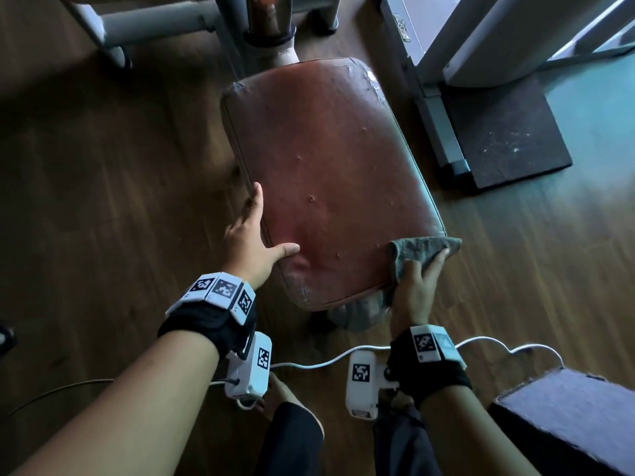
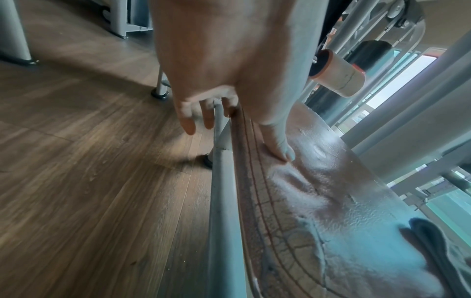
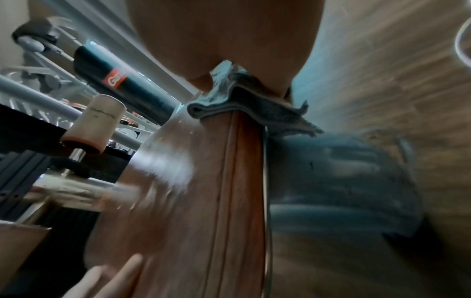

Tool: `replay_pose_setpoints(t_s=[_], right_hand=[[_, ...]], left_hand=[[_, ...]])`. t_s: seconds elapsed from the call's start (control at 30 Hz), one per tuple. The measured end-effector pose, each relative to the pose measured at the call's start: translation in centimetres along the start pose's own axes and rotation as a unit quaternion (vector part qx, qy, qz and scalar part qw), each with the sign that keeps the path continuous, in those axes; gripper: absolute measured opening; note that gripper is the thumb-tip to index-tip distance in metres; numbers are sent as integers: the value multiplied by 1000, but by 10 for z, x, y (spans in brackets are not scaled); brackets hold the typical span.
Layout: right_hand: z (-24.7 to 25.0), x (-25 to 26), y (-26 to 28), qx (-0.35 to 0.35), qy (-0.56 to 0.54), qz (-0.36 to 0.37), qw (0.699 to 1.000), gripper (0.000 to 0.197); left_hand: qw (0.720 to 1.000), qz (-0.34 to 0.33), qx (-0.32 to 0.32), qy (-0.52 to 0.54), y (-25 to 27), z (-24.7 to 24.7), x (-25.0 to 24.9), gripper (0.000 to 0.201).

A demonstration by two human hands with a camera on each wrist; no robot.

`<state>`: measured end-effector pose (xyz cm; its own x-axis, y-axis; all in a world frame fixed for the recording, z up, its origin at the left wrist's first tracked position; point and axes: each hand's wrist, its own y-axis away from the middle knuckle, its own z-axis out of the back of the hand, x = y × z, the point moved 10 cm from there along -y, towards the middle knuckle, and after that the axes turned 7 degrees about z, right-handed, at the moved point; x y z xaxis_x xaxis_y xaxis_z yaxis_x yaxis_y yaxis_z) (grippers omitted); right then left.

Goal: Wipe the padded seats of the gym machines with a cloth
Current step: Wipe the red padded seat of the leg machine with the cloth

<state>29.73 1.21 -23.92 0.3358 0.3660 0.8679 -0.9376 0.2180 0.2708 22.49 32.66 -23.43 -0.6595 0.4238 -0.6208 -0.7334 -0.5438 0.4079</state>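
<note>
While my left hand lay flat, fingers spread, steadying the red seat, my right hand pinched the grey cloth at its near right corner; I feared the dangling end would snag the cracked vinyl.

Seat top mostly open; near corners taken, far end and right side boxed in.

Left hand braces the near-left edge of the red seat, thumb on top; right hand presses the grey cloth over the near-right corner. Middle and far pad bare. Grey machine frame and post crowd the far end; metal base rail and black mat sit just right. Wood floor left is open. White cable runs below the near edge.
</note>
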Motion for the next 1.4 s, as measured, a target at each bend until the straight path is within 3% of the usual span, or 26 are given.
replay_pose_setpoints(t_s=[0.23,0.47,0.57,0.7,0.8,0.97,1.2,1.4], right_hand=[[-28,0,51,81,36,50,995,82],[2,-1,9,-46,39,5,998,73],[-19,4,38,-53,55,3,997,72],[-51,6,89,9,57,26,998,70],[-51,8,92,38,83,66,994,71],[-33,19,72,17,147,128,981,68],[-76,24,114,43,128,123,983,64],[-73,22,124,54,130,154,978,69]], left_hand=[[997,8,-4,-78,-3,9,5,114],[976,-65,-42,-201,-4,27,1,97],[977,-98,-58,-181,-11,33,2,83],[975,-138,-81,-156,-19,39,1,65],[975,-138,-82,-152,-19,41,2,65],[977,-119,-87,-154,-17,38,5,65],[977,-114,-80,-158,-16,39,5,65],[978,-109,-77,-159,-17,39,7,64]])
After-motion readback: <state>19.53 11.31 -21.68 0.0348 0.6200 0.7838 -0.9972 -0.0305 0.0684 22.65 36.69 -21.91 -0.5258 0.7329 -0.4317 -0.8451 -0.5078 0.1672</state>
